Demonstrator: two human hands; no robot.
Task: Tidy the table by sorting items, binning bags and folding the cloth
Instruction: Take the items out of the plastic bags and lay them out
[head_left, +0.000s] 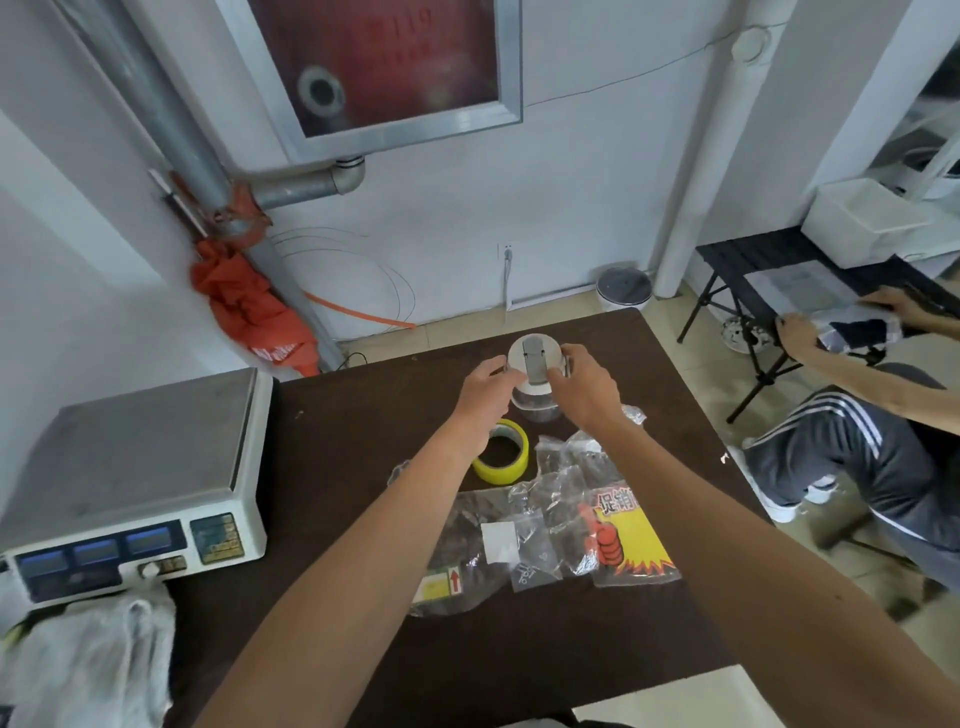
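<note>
A clear jar with a white lid and grey clasp (535, 364) stands near the far side of the dark brown table (363, 441). My left hand (483, 389) grips the lid from the left and my right hand (584, 387) grips it from the right. A roll of yellow tape (501, 452) lies just in front of the jar, under my left wrist. Several clear plastic bags (540, 519) lie crumpled in the table's middle, one with a yellow and red printed label (628, 535). A white cloth (93, 660) is bunched at the table's near left corner.
A white electronic scale (130, 478) takes up the table's left side. A seated person (883, 447) works at a black folding table (769, 260) to the right. A small round bin (623, 288) stands by the wall. Orange fabric (249, 306) hangs on a pipe.
</note>
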